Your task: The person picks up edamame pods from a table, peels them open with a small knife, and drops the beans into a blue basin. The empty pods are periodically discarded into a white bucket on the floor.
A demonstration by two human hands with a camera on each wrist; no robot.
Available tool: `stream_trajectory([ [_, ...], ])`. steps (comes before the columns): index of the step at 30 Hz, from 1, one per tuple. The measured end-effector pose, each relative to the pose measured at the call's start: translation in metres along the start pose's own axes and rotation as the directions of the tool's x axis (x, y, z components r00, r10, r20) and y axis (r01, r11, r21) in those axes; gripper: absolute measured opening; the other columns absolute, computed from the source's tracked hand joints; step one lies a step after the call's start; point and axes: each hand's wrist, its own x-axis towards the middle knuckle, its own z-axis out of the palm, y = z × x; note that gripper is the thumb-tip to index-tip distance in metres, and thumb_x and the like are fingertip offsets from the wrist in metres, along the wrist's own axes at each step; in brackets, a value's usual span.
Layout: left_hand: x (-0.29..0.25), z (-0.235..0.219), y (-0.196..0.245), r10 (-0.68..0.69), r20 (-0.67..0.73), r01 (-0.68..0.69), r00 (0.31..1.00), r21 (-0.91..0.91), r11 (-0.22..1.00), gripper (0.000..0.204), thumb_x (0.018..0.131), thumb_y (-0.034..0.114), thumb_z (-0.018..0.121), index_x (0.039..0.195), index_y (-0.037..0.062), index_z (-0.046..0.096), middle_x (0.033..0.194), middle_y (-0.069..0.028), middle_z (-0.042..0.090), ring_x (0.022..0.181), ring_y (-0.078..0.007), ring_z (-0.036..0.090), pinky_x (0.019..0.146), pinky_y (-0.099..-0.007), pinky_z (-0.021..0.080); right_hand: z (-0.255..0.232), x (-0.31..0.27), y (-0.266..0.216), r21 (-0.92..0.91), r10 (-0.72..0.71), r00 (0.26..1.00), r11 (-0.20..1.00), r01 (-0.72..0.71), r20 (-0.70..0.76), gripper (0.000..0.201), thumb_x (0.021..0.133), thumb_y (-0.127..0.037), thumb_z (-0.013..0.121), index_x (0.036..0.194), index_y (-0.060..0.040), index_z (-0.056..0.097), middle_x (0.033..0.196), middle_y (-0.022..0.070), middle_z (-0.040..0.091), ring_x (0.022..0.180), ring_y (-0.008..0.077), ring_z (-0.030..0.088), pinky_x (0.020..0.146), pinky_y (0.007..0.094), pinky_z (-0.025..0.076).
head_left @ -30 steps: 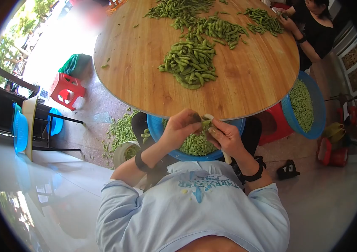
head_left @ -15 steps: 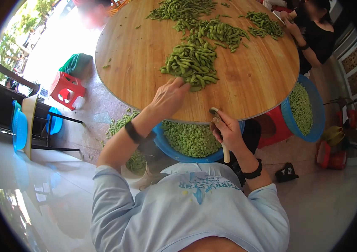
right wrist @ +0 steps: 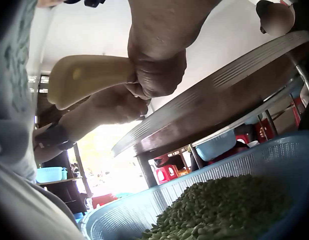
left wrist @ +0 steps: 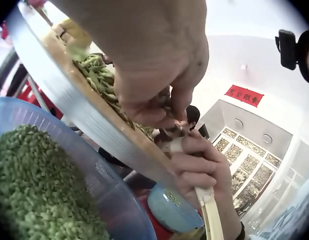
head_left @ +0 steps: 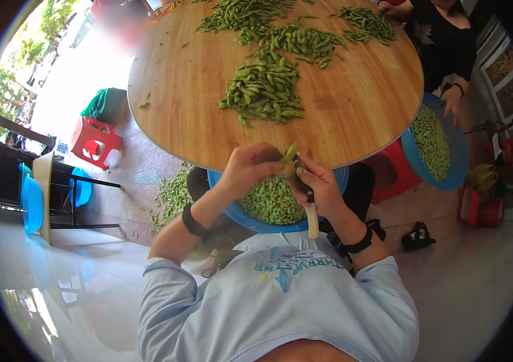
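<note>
2 hands [head_left: 286, 172] pinch 1 slim green pod [head_left: 289, 153], cream-handled knife [head_left: 311, 218].

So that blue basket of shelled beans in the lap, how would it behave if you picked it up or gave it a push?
The blue basket looks heaped with shelled beans, so it is probably fairly heavy for thin plastic. Its mesh wall may flex if lifted by one edge. Pushed or tilted, the loose beans would likely shift and spill.
</note>
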Motion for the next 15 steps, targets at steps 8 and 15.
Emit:
stream_trajectory([
  [8, -0.009, 0.004, -0.014, -0.078, 0.022, 0.081, 0.997, -0.165, 0.983, 0.014, 0.083, 0.004, 0.066, 0.095, -0.0017, 0.061, 0.075, -0.0036, 0.061, 0.061, -0.0080, 0.056, 0.049, -0.0214, 0.043, 0.002, -0.004, 0.005, 0.165, 0.063, 0.997, 0.984, -0.070, 0.044, 0.034, 0.097, -0.014, 0.043, 0.130, -0.0046, 0.044, 0.078, 0.0075, 0.053, 0.051, 0.0079, 0.044, 0.040, 0.0194, 0.036],
  [15, -0.013, 0.005, -0.017, 0.017, -0.025, -0.022, 1.000, -0.175, 0.984, 0.014, 0.082, 0.000, 0.065, 0.095, -0.0022, 0.060, 0.076, -0.0041, 0.061, 0.060, -0.0096, 0.057, 0.049, -0.0223, 0.044, 0.017, -0.003, 0.006, -0.009, 0.022, 0.993, 1.000, -0.023, -0.115, 0.027, 0.097, -0.014, 0.045, 0.121, -0.0033, 0.052, 0.072, 0.0051, 0.051, 0.048, 0.0066, 0.040, 0.039, 0.0188, 0.035],
])
